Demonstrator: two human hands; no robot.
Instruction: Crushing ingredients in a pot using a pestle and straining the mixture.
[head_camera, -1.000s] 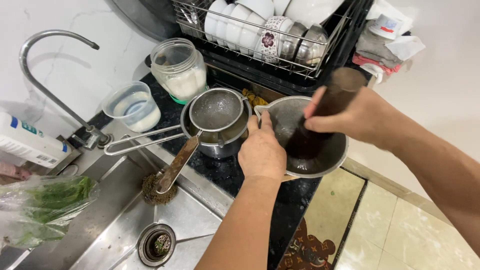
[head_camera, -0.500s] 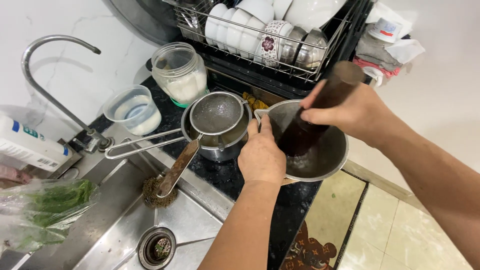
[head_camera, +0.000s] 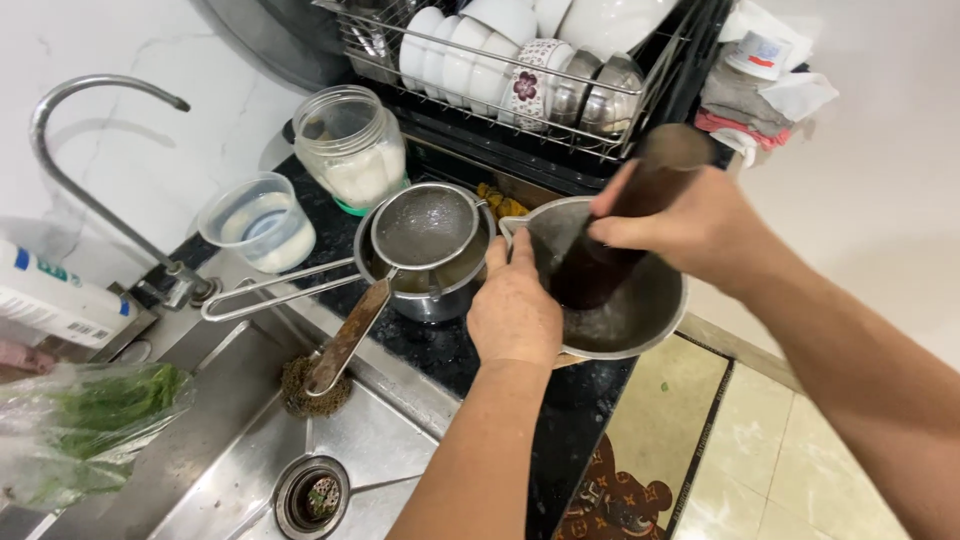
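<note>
While the left hand (head_camera: 515, 315) grips the near rim of the metal bowl (head_camera: 650, 300) on the dark counter (head_camera: 450, 350), the right hand (head_camera: 690, 225) is closed around a dark pestle (head_camera: 610, 255) standing in it. At far left a white bottle (head_camera: 55, 300) with a blue label is cut off by the edge; bowl contents indistinct.

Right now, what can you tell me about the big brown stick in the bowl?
The pestle is a thick, dark brown rod, wood by its look, with a flat paler top. It stands tilted in the metal bowl, its lower end down inside near the bottom. The right hand grips it near the top. The left hand holds the bowl's rim beside it, without touching the pestle.
</note>
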